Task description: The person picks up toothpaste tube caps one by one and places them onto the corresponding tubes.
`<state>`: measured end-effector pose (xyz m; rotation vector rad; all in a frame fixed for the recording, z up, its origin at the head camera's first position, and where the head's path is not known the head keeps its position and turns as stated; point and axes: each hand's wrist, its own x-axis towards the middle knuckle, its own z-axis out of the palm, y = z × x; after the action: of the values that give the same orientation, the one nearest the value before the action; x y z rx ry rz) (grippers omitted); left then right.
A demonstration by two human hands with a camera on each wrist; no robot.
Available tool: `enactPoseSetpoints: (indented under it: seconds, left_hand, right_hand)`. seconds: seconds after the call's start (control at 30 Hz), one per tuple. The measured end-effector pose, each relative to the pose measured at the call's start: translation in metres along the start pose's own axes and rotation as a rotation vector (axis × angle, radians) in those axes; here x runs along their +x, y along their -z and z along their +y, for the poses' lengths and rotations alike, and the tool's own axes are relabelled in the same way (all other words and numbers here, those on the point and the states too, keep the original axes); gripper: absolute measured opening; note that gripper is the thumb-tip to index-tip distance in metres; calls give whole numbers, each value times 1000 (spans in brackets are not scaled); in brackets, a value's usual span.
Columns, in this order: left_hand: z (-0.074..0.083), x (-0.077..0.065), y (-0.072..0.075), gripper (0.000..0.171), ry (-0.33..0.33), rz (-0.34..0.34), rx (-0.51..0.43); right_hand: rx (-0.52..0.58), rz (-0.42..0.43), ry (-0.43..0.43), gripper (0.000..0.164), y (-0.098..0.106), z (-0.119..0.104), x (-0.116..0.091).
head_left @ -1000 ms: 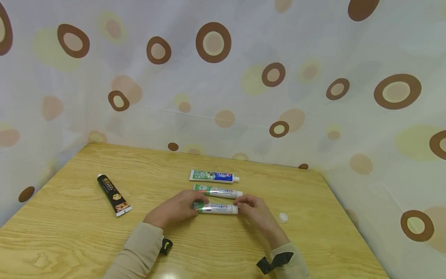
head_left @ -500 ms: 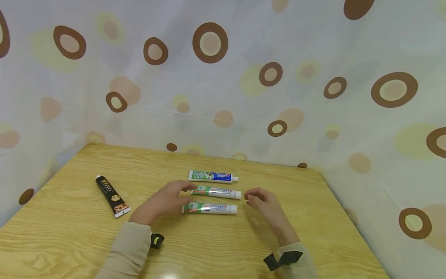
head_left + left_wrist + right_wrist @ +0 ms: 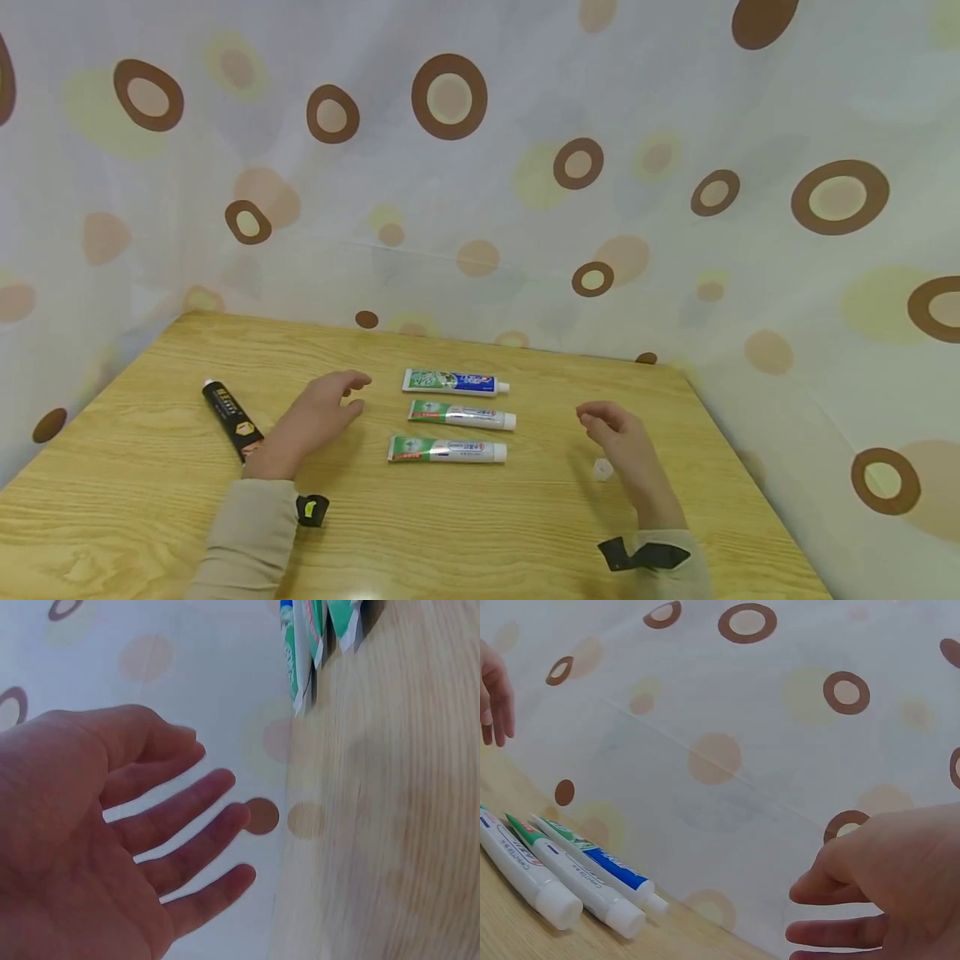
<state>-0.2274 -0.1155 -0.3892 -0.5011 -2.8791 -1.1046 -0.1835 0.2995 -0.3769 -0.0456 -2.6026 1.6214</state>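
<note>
Three toothpaste tubes lie roughly parallel in the middle of the table: a green-and-blue tube (image 3: 453,382) at the back, a green-and-white tube (image 3: 462,415) in the middle and another green-and-white tube (image 3: 447,450) in front. Left of them my left hand (image 3: 315,417) is raised with nothing in it, its fingers loosely spread in the left wrist view. It partly hides a black toothpaste tube (image 3: 231,417). My right hand (image 3: 626,446) hovers to the right of the row, fingers relaxed and holding nothing. Beside it lies a small white cap (image 3: 603,470).
The wooden table (image 3: 450,533) reaches back to a hanging curtain (image 3: 480,208) with brown and yellow circles, which also encloses both sides. A black strap sits around each wrist.
Both hands have come away from the front green-and-white tube and moved apart, the left one leftward and the right one rightward. The front tube now lies untouched, in line with the others.
</note>
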Motion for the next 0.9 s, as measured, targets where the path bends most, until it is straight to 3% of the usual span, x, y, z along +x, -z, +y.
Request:
enactPoseSetpoints:
  seconds: [0.2, 0.4, 0.57, 0.73, 0.9]
  left_hand:
    - [-14, -7, 17, 44, 138, 50, 66]
    - [-28, -19, 30, 46, 244, 104, 205]
    - [-37, -30, 35, 42, 338, 79, 249]
    - [-40, -33, 35, 34, 369, 23, 245]
    - [-43, -33, 33, 40, 353, 17, 264]
  right_hand:
    - [-85, 61, -65, 33, 12, 4, -1]
    - [-147, 57, -86, 34, 19, 5, -5]
    - [-208, 25, -104, 37, 20, 9, -6]
    - [-274, -35, -126, 40, 20, 15, -5]
    - [-315, -76, -135, 41, 20, 19, -5]
